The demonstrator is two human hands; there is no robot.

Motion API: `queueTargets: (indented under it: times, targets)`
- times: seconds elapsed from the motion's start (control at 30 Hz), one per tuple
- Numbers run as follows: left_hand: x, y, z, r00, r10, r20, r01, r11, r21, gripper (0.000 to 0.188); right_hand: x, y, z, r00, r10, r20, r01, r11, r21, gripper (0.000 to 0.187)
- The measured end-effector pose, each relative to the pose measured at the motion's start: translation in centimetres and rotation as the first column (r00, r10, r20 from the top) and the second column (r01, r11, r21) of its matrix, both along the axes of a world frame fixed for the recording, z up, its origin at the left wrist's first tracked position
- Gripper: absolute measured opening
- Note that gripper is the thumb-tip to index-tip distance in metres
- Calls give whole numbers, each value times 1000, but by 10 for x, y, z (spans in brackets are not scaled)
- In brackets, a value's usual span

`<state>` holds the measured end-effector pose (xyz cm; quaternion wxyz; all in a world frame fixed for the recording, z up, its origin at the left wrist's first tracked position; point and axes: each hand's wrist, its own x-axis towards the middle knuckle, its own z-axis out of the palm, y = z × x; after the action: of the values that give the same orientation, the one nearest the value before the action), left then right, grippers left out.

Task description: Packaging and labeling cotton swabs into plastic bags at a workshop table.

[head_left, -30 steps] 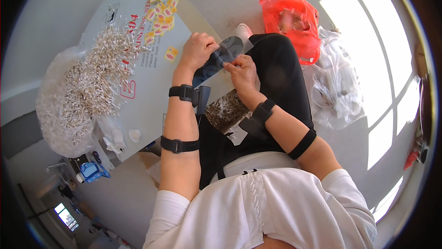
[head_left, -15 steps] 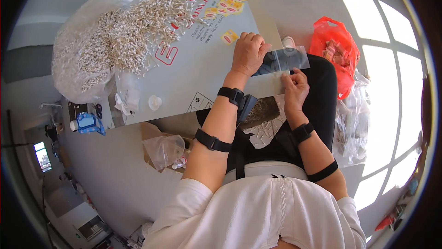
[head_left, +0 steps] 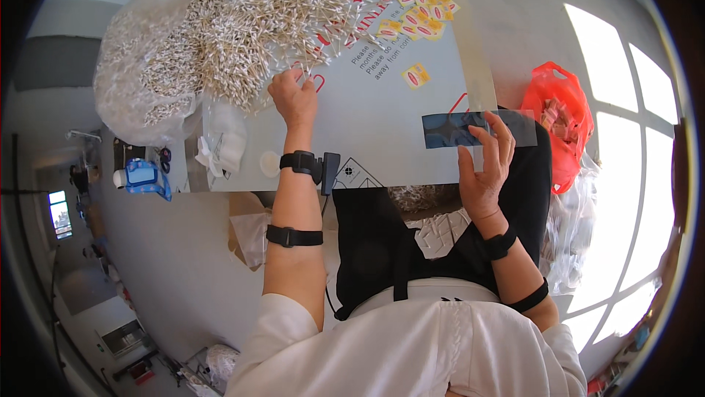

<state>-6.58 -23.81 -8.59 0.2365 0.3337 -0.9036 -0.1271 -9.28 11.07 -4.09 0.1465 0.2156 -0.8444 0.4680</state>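
My left hand [head_left: 294, 100] is at the near edge of a big heap of cotton swabs [head_left: 250, 37] on the table. Its fingers are curled in; whether a swab sits between them is too small to make out. My right hand [head_left: 487, 165] rests by the table's right edge with fingers spread, fingertips on or just over a glossy strip. That strip is dark [head_left: 439, 132] at its left part and clear at its right end, which sticks out past the table edge. Part of the heap lies in a clear plastic bag [head_left: 117, 81] at the left.
Small yellow-and-white packets [head_left: 422, 19] lie at the table's far right, one packet [head_left: 416, 75] apart from them. A round white lid [head_left: 269, 163] is near the front edge. A red plastic bag [head_left: 562, 125] stands right of the table; a blue wipes pack [head_left: 143, 177] lies left.
My left hand has gone from the strip leftward to the swab heap. My right hand has opened out over the strip, which now lies farther onto the table. The view has shifted.
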Motion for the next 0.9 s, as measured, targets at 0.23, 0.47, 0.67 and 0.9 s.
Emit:
queueTargets:
  times: [0.23,0.47,0.67,0.9]
  targets:
    - [-52,10,19,944,181,274,-185,983,-9,45,4,-9,-24,966,226,127,-233,971,45,29]
    - [-37,61,-14,980,-90,177,124,973,-193,18,-8,-20,-37,962,260,88,-269,956,118,27]
    - [-14,106,-16,944,-326,58,330,936,-124,20,-20,-26,-49,952,292,94,-302,944,131,32]
    - [18,126,-2,919,-380,-107,383,923,14,57,-51,-50,-42,920,349,177,-374,917,140,57]
